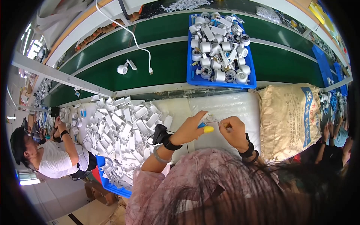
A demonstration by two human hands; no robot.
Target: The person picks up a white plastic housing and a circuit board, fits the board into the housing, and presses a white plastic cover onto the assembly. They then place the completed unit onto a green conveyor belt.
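Observation:
My left hand (pixel 189 129), with a yellow cover on one fingertip, is closed around a small blue part (pixel 202 125). Most of that part is hidden by the fingers, and a bit of white plastic (pixel 210 117) shows beside it. A thin dark wire (pixel 213 122) stretches from the blue part across to my right hand (pixel 234 132), whose fingers pinch its end. Both hands are above the pale, plastic-covered tabletop (pixel 225 103). Left of my left hand lies a big heap of white plastic housings (pixel 125 125), spilling over a blue bin (pixel 122 190).
Across the green conveyor (pixel 165 67) stands a blue crate (pixel 222 84) full of round white units. A white cable (pixel 140 47) hangs down. A brown sack (pixel 288 120) sits at the right. At the left, a co-worker (pixel 56 153) handles parts.

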